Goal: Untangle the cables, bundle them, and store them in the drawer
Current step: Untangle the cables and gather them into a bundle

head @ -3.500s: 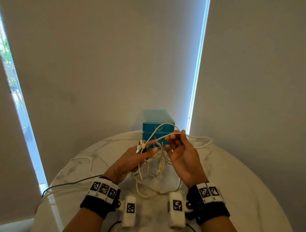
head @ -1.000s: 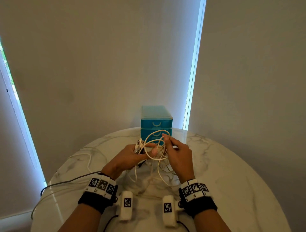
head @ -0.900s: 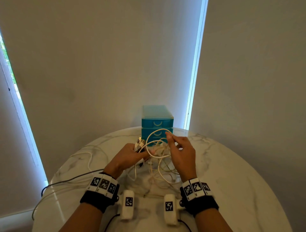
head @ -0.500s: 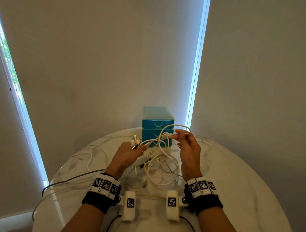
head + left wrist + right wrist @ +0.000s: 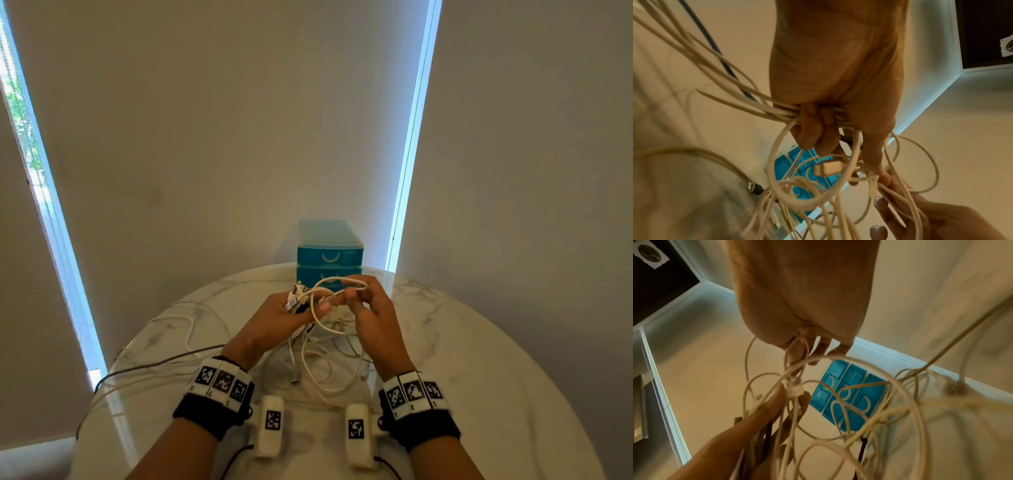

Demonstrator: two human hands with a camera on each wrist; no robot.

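Head view shows both hands raised over a round marble table (image 5: 496,359), working a knot of white cables (image 5: 318,359) in front of a blue drawer unit (image 5: 329,255) that stands at the table's far edge with its drawers closed. The left hand (image 5: 274,322) has its fingers curled round a sheaf of cable runs and several plug ends; the left wrist view confirms the clamp, with a USB plug (image 5: 828,168) dangling just below the fingertips. The right hand (image 5: 371,315) pinches one loop (image 5: 337,282) between thumb and fingers, lifted just above the left hand. Most of the cables hang down from the hands and lie in slack coils on the table between the wrists, while a dark cable (image 5: 154,363) trails off the left edge. My judgement is that pulling the pinched loop while the left hand grips so many runs together could cinch the knot tighter instead of freeing it. A plug could also catch inside a coil, and the slack could slide off the table edge. No brand or readable writing appears; the wristbands (image 5: 219,380) carry only square black-and-white markers.
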